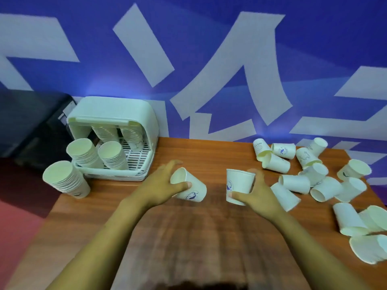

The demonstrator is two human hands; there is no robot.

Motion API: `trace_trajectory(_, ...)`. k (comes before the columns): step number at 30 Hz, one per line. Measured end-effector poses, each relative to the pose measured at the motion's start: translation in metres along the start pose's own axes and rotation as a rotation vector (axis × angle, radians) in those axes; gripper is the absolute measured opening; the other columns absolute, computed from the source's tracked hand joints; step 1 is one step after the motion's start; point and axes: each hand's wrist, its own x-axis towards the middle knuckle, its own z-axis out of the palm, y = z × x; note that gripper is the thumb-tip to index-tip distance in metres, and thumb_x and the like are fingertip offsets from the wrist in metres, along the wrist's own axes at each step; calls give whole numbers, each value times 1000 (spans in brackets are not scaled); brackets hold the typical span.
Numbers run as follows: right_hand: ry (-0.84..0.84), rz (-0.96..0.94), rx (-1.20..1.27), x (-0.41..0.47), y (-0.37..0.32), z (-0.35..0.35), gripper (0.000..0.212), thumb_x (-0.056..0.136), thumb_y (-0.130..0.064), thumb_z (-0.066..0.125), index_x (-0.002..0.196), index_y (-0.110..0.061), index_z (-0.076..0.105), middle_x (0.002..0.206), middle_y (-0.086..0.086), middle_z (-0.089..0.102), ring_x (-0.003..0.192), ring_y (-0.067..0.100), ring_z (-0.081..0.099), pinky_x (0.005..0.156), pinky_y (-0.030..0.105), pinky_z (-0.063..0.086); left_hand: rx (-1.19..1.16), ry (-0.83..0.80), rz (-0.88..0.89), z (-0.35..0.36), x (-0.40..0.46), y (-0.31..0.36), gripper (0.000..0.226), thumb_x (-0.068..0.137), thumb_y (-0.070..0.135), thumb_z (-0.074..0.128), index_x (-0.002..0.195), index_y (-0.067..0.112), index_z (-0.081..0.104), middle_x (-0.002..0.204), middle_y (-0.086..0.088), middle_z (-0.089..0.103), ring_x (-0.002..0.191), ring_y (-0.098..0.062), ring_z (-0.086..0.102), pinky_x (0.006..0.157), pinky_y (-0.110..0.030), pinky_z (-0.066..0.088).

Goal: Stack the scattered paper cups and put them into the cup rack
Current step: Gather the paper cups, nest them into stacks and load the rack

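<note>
Two white printed paper cups held, left hand grip curled round tilted cup, right hand round upright cup; squeezing thin walls risks crushing or jamming when nesting.

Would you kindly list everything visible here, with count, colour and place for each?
Cup rack: one, white, at the table's back left against the wall.
Stacks in the rack: four, white, two in front, two behind.
Stack outside the rack: one, white, at the table's left edge.
Scattered cups: more than a dozen, white with blue print, mostly tipped over at the right.
Table: one, brown wood.
Wall: blue with white shapes.
Dark box: one, black, left of the rack.
Left hand: grips a tilted cup.
Right hand: grips an upright cup.
</note>
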Motion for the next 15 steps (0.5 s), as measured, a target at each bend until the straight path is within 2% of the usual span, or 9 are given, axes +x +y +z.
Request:
trace_trajectory(3,-13,-11,35,-2,-32,33,85,71,-33,80,134,-22,25,112,-5,53,85,-2,54,61,12,40,5,41,-4,-31,-12,-23,67,76,55,67,134,37,39,134,6,48,115,-15,52,99,-39,45)
trace_trajectory(7,-33,-25,57,-5,-56,61,84,73,-35,79,134,-24,23,112,-4,55,89,5,57,65,18,46,-18,88,-4,-53,-27,-40,65,82,45,69,138,31,40,131,6,49,115,-16,52,100,-38,44)
trace_trajectory(15,-118,-81,17,3,-70,71,79,70,-15,76,130,-31,26,113,-7,54,95,13,57,59,15,42,10,183,-52,-66,-36,-46,55,81,46,68,130,33,44,122,6,51,105,-14,55,93,-36,47)
